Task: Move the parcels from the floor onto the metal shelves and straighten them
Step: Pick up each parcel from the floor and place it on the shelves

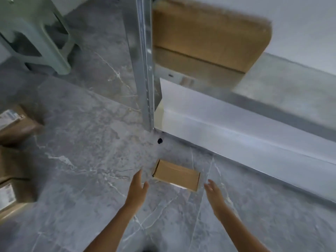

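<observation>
The left hand [137, 190] and right hand [214, 194], both spread wide and holding nothing, are flanking a small parcel [176, 175] that is lying on the floor [81, 142] near the shelf upright [145, 70], while a large box [209, 39] is sitting behind it and more boxes [16, 128] are crowding the left.

**A parcel storeroom**

Bare silver metal shelving [145, 79] with a slotted upright stands against a plain white wall [291, 24]. A large brown cardboard parcel [209, 37] sits in it. More brown cardboard parcels with white printed labels [16, 124] lie on the grey marble-veined tile floor [81, 142], near a pale green plastic stool [36, 33].
</observation>
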Available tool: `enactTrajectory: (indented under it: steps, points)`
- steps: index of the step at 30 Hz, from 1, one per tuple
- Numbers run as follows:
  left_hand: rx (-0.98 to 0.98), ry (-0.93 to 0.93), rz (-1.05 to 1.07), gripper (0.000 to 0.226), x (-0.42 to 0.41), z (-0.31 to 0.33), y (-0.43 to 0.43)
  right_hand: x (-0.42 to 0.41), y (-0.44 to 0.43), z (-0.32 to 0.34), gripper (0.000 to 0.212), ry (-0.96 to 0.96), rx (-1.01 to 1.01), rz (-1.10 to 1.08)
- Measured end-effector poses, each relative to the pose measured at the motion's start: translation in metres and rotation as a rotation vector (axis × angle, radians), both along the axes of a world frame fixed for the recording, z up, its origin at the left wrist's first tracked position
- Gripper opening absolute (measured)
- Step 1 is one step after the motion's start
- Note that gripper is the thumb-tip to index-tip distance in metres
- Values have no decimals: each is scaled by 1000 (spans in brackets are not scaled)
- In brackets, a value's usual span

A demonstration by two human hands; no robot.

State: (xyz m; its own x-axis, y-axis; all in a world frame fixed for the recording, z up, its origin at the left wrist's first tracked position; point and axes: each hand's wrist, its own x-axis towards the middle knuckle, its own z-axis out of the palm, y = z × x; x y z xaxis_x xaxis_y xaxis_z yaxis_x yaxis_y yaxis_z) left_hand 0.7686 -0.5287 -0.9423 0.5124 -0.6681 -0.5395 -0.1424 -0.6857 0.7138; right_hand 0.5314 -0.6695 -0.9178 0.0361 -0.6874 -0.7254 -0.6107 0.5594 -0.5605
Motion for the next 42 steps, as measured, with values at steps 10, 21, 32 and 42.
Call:
enactTrajectory:
  steps: [10, 21, 32, 42]
  points:
    - [38, 109, 27, 48, -25, -4, -41, 10, 13, -11, 19, -144, -4, -244]
    - [-524, 277, 261, 56, -24, 437, -48, -13, -2, 416, 21, -370, -177, -113]
    - [-818, 266, 191, 79, -26, 843, -84, -5, -19, 824, 39, -625, -320, 100]
    - [-975, 169, 37, 73, -78, 958, -83, -13, 15, 943, 48, -573, -600, 287]
